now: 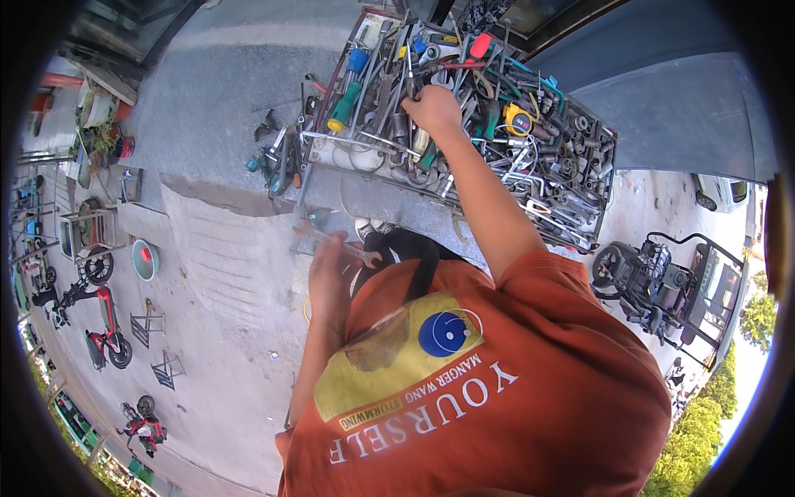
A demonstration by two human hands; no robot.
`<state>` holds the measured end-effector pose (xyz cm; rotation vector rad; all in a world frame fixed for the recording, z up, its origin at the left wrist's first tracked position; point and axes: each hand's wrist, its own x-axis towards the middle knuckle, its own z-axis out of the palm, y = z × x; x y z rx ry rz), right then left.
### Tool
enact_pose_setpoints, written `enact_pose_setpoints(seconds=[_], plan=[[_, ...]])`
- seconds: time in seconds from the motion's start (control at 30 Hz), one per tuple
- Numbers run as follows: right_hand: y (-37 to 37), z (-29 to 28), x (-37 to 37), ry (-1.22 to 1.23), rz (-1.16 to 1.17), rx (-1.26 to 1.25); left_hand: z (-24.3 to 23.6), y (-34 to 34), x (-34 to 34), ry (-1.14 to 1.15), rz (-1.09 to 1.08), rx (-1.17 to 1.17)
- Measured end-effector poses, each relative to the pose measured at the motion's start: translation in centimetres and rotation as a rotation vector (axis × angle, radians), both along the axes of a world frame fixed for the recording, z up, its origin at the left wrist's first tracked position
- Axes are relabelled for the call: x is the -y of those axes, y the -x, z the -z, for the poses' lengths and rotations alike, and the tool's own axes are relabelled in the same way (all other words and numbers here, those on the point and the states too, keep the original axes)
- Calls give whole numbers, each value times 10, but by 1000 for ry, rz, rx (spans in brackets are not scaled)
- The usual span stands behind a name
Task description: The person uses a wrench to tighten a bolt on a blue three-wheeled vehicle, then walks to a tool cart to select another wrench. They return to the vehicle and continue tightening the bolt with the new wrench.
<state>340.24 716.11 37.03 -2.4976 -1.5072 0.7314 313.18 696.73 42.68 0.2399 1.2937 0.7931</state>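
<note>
My left hand (328, 269), smeared by motion, is closed round a metal wrench (366, 258) beside my waist. The wrench's open jaw sticks out to the right of the fingers. Over the left half of a long tool tray (331, 152), my right hand (435, 109) reaches in among the tools. Its fingers are bent together, and their tips are partly hidden, so what they grip cannot be made out. To its left lie a green-handled screwdriver (344, 106) and one with a blue handle (358, 60). A yellow tape measure (518, 120) sits to its right.
Sockets (584, 137) crowd the tray's right end. More tools (277, 161) lie in a heap left of the tray. A three-wheeled vehicle (662, 282) stands at the right. Farther left are a teal bucket (145, 260) and a red scooter (108, 323).
</note>
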Motion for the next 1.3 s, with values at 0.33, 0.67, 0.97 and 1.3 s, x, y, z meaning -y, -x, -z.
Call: enact_pose_setpoints(seconds=[0.33, 0.67, 0.97, 1.3], plan=[[-46, 8, 45, -775, 133, -476, 1, -4, 1, 0, 19, 5], [-68, -26, 82, -831, 522, -1219, -1, -16, -5, 0, 60, 4], [-71, -25, 100, -766, 533, -1393, 5, -14, -4, -16, 104, -19], [-68, -33, 106, -764, 513, -1425, 3, -20, -3, -13, 127, -19]])
